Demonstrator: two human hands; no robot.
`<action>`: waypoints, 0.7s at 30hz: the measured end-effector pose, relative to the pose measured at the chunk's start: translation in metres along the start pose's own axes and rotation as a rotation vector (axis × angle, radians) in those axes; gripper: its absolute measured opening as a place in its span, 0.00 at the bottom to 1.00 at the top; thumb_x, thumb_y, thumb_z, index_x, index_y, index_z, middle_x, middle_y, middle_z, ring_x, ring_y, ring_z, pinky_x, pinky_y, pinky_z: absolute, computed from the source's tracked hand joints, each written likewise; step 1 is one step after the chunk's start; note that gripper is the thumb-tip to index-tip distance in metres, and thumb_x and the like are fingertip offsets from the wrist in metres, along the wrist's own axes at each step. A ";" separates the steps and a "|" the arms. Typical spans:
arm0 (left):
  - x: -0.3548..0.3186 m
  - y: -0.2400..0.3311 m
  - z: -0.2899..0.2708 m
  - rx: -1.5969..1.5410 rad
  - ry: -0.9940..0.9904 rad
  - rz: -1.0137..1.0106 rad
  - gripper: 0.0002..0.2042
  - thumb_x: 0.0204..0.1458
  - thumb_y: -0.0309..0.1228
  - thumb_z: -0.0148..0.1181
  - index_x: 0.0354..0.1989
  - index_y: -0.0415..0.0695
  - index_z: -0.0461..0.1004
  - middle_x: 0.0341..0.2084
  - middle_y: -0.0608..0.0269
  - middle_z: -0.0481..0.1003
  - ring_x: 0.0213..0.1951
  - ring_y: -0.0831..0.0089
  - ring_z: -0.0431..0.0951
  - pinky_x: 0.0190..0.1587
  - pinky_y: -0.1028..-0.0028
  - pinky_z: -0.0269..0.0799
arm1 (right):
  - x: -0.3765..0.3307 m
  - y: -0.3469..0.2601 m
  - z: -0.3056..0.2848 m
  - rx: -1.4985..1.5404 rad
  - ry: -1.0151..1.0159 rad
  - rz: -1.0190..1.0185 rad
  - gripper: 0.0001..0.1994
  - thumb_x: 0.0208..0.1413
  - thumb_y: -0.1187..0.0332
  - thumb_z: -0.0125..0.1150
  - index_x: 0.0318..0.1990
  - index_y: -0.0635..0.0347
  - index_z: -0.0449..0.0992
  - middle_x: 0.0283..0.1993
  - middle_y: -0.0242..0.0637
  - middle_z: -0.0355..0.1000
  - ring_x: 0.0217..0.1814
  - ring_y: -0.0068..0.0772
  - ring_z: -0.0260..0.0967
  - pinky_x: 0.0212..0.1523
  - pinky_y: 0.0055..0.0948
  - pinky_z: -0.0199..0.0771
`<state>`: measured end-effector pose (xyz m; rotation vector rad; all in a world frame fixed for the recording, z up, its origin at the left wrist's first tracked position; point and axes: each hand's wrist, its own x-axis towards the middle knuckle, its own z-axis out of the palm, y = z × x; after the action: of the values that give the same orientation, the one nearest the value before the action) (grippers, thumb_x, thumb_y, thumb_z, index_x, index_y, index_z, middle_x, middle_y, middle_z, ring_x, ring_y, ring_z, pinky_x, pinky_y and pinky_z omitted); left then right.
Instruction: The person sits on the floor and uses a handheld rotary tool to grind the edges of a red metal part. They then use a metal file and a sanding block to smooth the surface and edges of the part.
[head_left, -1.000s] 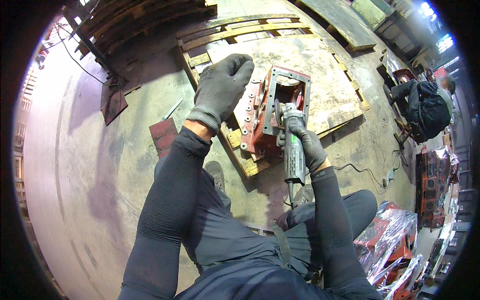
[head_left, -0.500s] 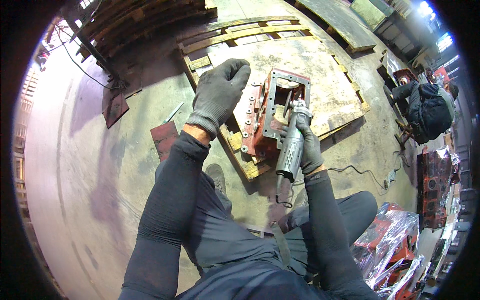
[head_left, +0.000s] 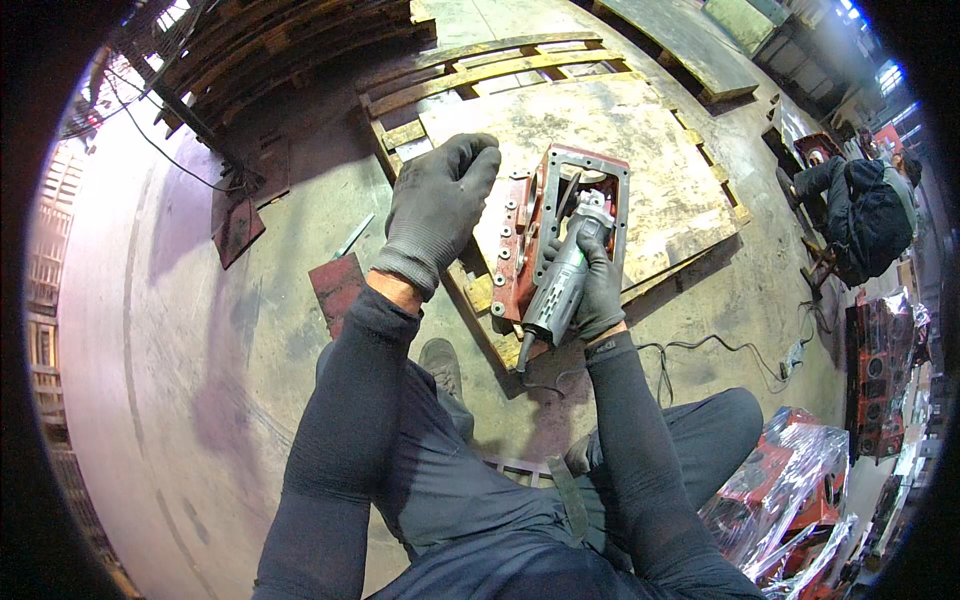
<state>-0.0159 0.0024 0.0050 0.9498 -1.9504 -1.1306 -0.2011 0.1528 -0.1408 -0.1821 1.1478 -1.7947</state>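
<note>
My right hand (head_left: 601, 292), in a dark work glove, is wrapped round the grey body of an angle grinder (head_left: 556, 298). The grinder's head and disc (head_left: 567, 194) reach into the rectangular opening of a red metal casting (head_left: 521, 262). Whether the disc touches the inner wall I cannot tell. The casting has a bare-metal flange and a row of round bosses along its left side. My left hand (head_left: 438, 198), gloved too, is held as a fist in the air left of the casting, with nothing seen sticking out of it.
Under the casting lies a wooden board (head_left: 660, 150) on a pallet (head_left: 487, 72). A power cord (head_left: 715, 342) trails across the floor to the right. Red plates (head_left: 338, 290) lie at the left. Film-wrapped red castings (head_left: 785, 480) stand at lower right; a person (head_left: 865, 215) crouches beyond.
My right hand has shifted the grinder slightly left and tilted it, its rear end swinging left. My left fist stays nearly in place. The whole view has shifted a little.
</note>
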 end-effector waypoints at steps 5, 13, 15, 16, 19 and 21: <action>-0.001 -0.001 0.002 -0.027 -0.007 0.004 0.17 0.69 0.37 0.60 0.57 0.36 0.79 0.37 0.65 0.82 0.35 0.81 0.78 0.41 0.78 0.78 | 0.001 -0.003 0.001 -0.011 -0.005 0.013 0.24 0.69 0.58 0.57 0.60 0.73 0.70 0.48 0.49 0.80 0.45 0.41 0.84 0.45 0.38 0.89; -0.001 -0.001 0.004 -0.007 -0.017 0.028 0.17 0.70 0.37 0.60 0.55 0.36 0.79 0.38 0.64 0.82 0.36 0.81 0.78 0.42 0.78 0.77 | -0.009 -0.025 -0.016 -0.108 -0.103 -0.027 0.23 0.69 0.59 0.57 0.60 0.71 0.69 0.48 0.51 0.80 0.45 0.42 0.84 0.45 0.38 0.89; -0.002 -0.003 0.002 0.037 0.016 0.038 0.18 0.68 0.42 0.59 0.52 0.39 0.82 0.38 0.56 0.85 0.38 0.69 0.84 0.45 0.71 0.79 | -0.004 -0.056 -0.026 -0.304 -0.119 0.068 0.24 0.69 0.58 0.58 0.59 0.72 0.70 0.48 0.52 0.81 0.43 0.44 0.85 0.44 0.39 0.89; -0.003 -0.004 0.003 0.051 0.031 0.041 0.19 0.67 0.44 0.58 0.51 0.41 0.83 0.38 0.51 0.86 0.39 0.63 0.88 0.47 0.67 0.81 | 0.001 -0.073 -0.039 -0.416 -0.145 0.093 0.23 0.69 0.59 0.58 0.60 0.71 0.70 0.48 0.53 0.81 0.43 0.45 0.85 0.44 0.39 0.89; -0.006 0.008 0.003 0.063 -0.010 0.059 0.18 0.70 0.38 0.59 0.55 0.35 0.80 0.40 0.57 0.85 0.43 0.74 0.84 0.49 0.73 0.79 | 0.016 -0.136 -0.058 -1.108 -0.308 0.010 0.19 0.67 0.58 0.63 0.51 0.69 0.78 0.40 0.44 0.82 0.38 0.37 0.84 0.41 0.34 0.87; -0.004 0.006 0.006 0.070 0.008 0.073 0.18 0.68 0.38 0.60 0.54 0.35 0.81 0.41 0.57 0.85 0.42 0.74 0.84 0.49 0.73 0.79 | 0.005 -0.170 -0.026 -1.158 -0.373 0.123 0.18 0.67 0.58 0.63 0.48 0.69 0.80 0.39 0.42 0.82 0.37 0.35 0.84 0.40 0.33 0.86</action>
<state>-0.0203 0.0108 0.0074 0.9105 -2.0129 -1.0219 -0.3267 0.1815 -0.0269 -1.0357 1.7227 -0.7465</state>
